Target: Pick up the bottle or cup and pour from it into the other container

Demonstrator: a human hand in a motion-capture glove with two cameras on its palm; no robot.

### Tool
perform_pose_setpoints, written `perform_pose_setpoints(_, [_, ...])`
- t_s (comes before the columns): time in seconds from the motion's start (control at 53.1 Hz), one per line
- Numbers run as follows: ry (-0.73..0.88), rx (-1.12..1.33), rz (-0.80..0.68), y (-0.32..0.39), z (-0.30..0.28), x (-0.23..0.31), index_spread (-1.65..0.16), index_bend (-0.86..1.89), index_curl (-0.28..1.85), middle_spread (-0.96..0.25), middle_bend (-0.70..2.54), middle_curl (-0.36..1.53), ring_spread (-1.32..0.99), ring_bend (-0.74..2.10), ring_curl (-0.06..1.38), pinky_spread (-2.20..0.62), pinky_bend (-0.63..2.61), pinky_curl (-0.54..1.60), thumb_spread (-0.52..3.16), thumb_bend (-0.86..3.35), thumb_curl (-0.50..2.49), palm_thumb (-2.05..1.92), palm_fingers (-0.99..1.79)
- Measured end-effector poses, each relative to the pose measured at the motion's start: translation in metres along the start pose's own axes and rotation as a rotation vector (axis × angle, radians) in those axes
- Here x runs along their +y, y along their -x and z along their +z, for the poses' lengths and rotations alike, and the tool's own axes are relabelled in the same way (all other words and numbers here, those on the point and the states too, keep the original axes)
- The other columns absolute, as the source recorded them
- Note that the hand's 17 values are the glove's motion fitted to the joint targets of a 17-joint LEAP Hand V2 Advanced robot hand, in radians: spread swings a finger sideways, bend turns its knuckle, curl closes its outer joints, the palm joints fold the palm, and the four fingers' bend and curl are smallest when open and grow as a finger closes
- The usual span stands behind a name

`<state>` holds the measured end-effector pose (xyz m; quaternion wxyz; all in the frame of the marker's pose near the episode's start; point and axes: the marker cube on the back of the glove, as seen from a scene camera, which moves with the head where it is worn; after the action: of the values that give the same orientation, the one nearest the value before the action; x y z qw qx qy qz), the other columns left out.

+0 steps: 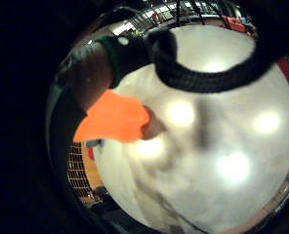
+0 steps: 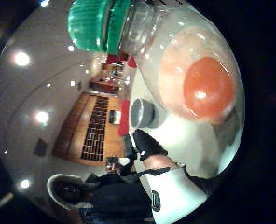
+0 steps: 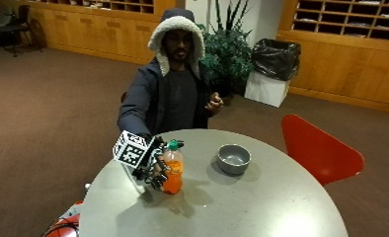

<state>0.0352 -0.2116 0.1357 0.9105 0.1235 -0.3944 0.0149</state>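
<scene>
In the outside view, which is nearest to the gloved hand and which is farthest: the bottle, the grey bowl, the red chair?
1. Bottle: gripped by the right hand.
2. Grey bowl: on the table, beyond the bottle.
3. Red chair: off the table, past the bowl.

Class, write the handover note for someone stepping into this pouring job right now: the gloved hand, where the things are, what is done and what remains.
Gloved right hand: grips the bottle around its body.
Bottle: upright on the round table, orange drink inside, green cap on.
Bowl: grey, on the table to the bottle's side, apart from it; looks empty.
Done: bottle grasped.
Left: uncap, lift, carry to the bowl, tilt and pour.
</scene>
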Motion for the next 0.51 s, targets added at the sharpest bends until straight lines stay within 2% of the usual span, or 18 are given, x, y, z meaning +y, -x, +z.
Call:
perform_pose_setpoints(0.075, [0.077,-0.055,0.105,0.000,0.005,0.007,-0.30,0.07,0.14,0.09,0.24,0.29,0.21,0.37,0.22,0.35,0.78,0.35,0.90,-0.01,0.33,0.55,0.31])
perform_pose_setpoints(0.207, [-0.034,-0.102,0.096,-0.004,0.013,0.003,-0.28,0.07,0.13,0.06,0.30,0.32,0.17,0.50,0.27,0.31,0.75,0.34,0.86,0.01,0.37,0.68,0.48])
perform_pose_setpoints(0.283, [-0.096,-0.166,0.099,-0.009,0.020,0.003,-0.27,0.04,0.11,-0.01,0.37,0.34,0.08,0.63,0.31,0.28,0.69,0.33,0.83,0.03,0.41,0.79,0.68])
perform_pose_setpoints(0.396, [-0.147,-0.224,0.090,-0.010,0.026,-0.003,-0.28,0.10,0.14,-0.12,0.45,0.38,-0.03,0.67,0.33,0.23,0.59,0.31,0.79,0.03,0.45,0.88,0.88])
perform_pose_setpoints(0.433, [-0.162,-0.225,0.063,-0.011,0.026,-0.003,-0.28,0.12,0.15,-0.14,0.43,0.38,-0.06,0.68,0.34,0.20,0.57,0.31,0.77,0.02,0.47,0.90,0.93])
perform_pose_setpoints(0.509, [-0.203,-0.226,-0.094,-0.017,0.025,-0.002,-0.29,0.12,0.17,-0.18,0.38,0.38,-0.10,0.69,0.36,0.15,0.57,0.32,0.72,0.00,0.50,0.92,0.99])
